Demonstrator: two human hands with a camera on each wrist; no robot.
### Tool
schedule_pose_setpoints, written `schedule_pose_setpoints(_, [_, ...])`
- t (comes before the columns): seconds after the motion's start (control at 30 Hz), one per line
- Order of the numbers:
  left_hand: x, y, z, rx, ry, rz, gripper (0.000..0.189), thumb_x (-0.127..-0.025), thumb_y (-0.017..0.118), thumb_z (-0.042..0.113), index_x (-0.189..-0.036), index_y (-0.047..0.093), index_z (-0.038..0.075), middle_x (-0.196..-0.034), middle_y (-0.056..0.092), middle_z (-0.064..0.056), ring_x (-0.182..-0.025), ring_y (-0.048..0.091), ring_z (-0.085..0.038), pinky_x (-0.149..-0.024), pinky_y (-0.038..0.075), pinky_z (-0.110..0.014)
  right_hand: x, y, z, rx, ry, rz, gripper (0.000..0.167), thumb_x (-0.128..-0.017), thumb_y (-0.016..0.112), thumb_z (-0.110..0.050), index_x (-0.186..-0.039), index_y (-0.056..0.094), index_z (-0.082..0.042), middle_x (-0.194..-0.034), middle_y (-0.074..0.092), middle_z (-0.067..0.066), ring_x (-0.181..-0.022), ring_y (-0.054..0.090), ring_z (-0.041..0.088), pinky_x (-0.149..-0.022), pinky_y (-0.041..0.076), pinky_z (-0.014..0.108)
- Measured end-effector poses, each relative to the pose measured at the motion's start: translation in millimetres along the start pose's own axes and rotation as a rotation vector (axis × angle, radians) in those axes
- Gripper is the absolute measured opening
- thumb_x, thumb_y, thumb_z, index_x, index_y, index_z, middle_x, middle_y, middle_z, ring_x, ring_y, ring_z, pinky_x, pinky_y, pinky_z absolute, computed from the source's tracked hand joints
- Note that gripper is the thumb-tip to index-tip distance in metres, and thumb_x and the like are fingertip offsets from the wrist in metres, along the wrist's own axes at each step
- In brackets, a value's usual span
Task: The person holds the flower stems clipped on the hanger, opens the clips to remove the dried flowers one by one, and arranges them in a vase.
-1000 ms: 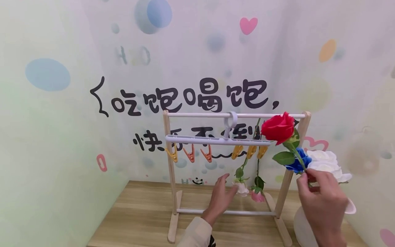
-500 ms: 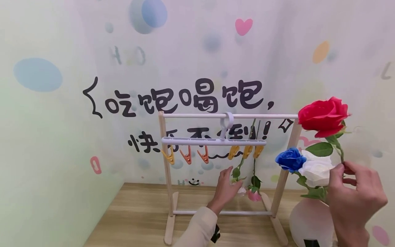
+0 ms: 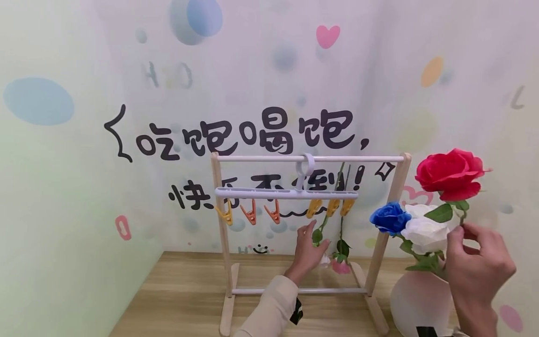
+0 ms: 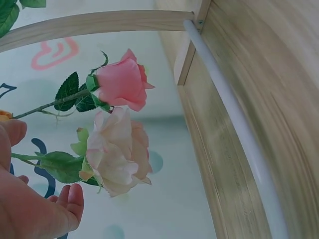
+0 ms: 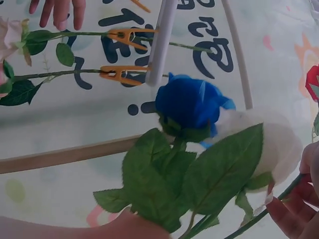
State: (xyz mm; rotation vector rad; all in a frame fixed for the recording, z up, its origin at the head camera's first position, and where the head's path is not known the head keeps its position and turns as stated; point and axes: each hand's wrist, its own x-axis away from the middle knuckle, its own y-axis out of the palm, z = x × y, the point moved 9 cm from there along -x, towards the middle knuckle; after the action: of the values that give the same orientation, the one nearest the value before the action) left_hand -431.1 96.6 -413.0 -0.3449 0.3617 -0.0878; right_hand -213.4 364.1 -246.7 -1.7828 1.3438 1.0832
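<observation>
In the head view my right hand [image 3: 480, 262] pinches the stem of a red rose [image 3: 450, 175], bloom upward, beside the white vase [image 3: 421, 304]. A blue rose [image 3: 390, 218] and white roses [image 3: 427, 234] stand in that vase. My left hand [image 3: 309, 248], fingers spread, is at the stem of a pale rose [image 4: 119, 154] that hangs head down. Beside it a pink rose [image 4: 119, 82] hangs the same way. Yellow clothespins [image 5: 124, 74] on the white hanger [image 3: 278, 193] grip both stems.
The hanger hooks over the top bar of a wooden rack [image 3: 396, 187], which stands on a wood-grain table [image 3: 168, 290]. Orange clothespins [image 3: 250, 213] hang at the hanger's left. Behind is a wall [image 3: 252, 70] with printed characters.
My right hand has carried the red rose rightward from in front of the rack to beside the vase, then slightly lower. My left hand has risen a little along the pale rose's stem.
</observation>
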Motion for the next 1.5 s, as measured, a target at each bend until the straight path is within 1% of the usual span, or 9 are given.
schedule_pose_setpoints(0.4, [-2.7, 5.4, 7.6, 0.0, -0.026, -0.029, 0.061, -0.092, 0.068, 0.026, -0.148, 0.045, 0.017, -0.146, 0.033, -0.016, -0.128, 0.046, -0.032, -0.102, 0.044, -0.05, 18.0, 13, 49, 0.159, 0.222, -0.179, 0.034, -0.093, 0.058, -0.021, -0.103, 0.071, 0.009, -0.102, 0.07, 0.028, -0.074, 0.027, -0.032, -0.079, 0.024, -0.001])
schedule_pose_setpoints(0.53, [-3.8, 6.0, 8.2, -0.018, -0.037, -0.033, 0.06, -0.091, 0.069, 0.025, -0.146, 0.046, 0.019, -0.146, 0.032, -0.015, -0.127, 0.044, -0.032, -0.1, 0.044, -0.049, 26.1, 17, 60, 0.223, 0.278, -0.273, 0.033, -0.094, 0.058, -0.02, -0.106, 0.07, 0.008, -0.103, 0.07, 0.029, -0.068, 0.033, -0.026, -0.093, 0.038, 0.018])
schedule_pose_setpoints(0.67, [-3.2, 6.2, 9.1, -0.04, -0.042, -0.023, 0.053, -0.09, 0.069, 0.025, -0.14, 0.052, 0.019, -0.144, 0.034, -0.013, -0.124, 0.045, -0.03, -0.098, 0.045, -0.048, 33.6, 20, 66, 0.235, 0.267, -0.345, 0.028, -0.091, 0.06, -0.014, -0.103, 0.069, 0.01, -0.099, 0.069, 0.031, -0.066, 0.046, -0.02, -0.081, 0.042, 0.046])
schedule_pose_setpoints(0.8, [-2.0, 5.0, 11.7, -0.045, -0.017, 0.007, 0.039, -0.092, 0.067, 0.024, -0.129, 0.059, 0.015, -0.138, 0.039, -0.013, -0.122, 0.046, -0.029, -0.096, 0.044, -0.045, 39.3, 22, 72, 0.266, 0.276, -0.412, 0.026, -0.091, 0.061, -0.01, -0.103, 0.067, 0.012, -0.099, 0.067, 0.034, -0.081, 0.068, 0.035, -0.077, 0.04, 0.052])
schedule_pose_setpoints(1.0, [0.8, -0.7, 17.2, -0.043, 0.024, 0.056, 0.018, -0.098, 0.062, 0.024, -0.109, 0.067, 0.011, -0.121, 0.052, -0.01, -0.114, 0.053, -0.03, -0.093, 0.046, -0.043, 40.3, 22, 75, 0.285, 0.283, -0.448, 0.029, -0.09, 0.062, -0.009, -0.108, 0.063, 0.013, -0.103, 0.066, 0.035, -0.092, 0.063, 0.05, -0.084, 0.04, 0.059])
schedule_pose_setpoints(1.07, [1.5, -2.7, 17.9, -0.058, 0.034, 0.058, 0.016, -0.098, 0.061, 0.024, -0.106, 0.068, 0.011, -0.116, 0.056, -0.01, -0.111, 0.055, -0.029, -0.093, 0.046, -0.042, 40.7, 22, 73, 0.277, 0.288, -0.441, 0.032, -0.089, 0.06, -0.009, -0.113, 0.062, 0.013, -0.106, 0.066, 0.035, -0.095, 0.063, 0.049, -0.084, 0.042, 0.056])
schedule_pose_setpoints(1.17, [2.5, -4.4, 18.2, -0.068, 0.05, 0.054, 0.015, -0.098, 0.061, 0.022, -0.104, 0.068, 0.011, -0.107, 0.061, -0.006, -0.106, 0.058, -0.026, -0.091, 0.048, -0.039, 41.4, 18, 72, 0.266, 0.316, -0.418, 0.038, -0.089, 0.057, -0.009, -0.121, 0.059, 0.012, -0.113, 0.063, 0.035, -0.098, 0.062, 0.049, -0.076, 0.047, 0.025])
schedule_pose_setpoints(1.27, [4.3, -5.3, 18.6, -0.055, 0.072, 0.044, 0.012, -0.099, 0.061, 0.02, -0.102, 0.068, 0.011, -0.097, 0.064, -0.001, -0.095, 0.061, -0.019, -0.084, 0.05, -0.032, 40.1, 11, 66, 0.23, 0.304, -0.326, 0.044, -0.086, 0.056, -0.005, -0.127, 0.056, 0.011, -0.115, 0.061, 0.033, -0.098, 0.06, 0.048, -0.061, 0.024, 0.0])
schedule_pose_setpoints(1.5, [7.6, -5.8, 18.4, -0.021, 0.069, 0.014, 0.011, -0.099, 0.061, 0.02, -0.102, 0.068, 0.013, -0.088, 0.062, 0.005, -0.077, 0.053, -0.004, -0.071, 0.047, -0.022, 37.9, -7, 34, 0.189, 0.198, -0.151, 0.051, -0.086, 0.05, -0.005, -0.136, 0.048, 0.005, -0.133, 0.05, 0.029, -0.115, 0.048, 0.043, -0.084, 0.024, 0.009])
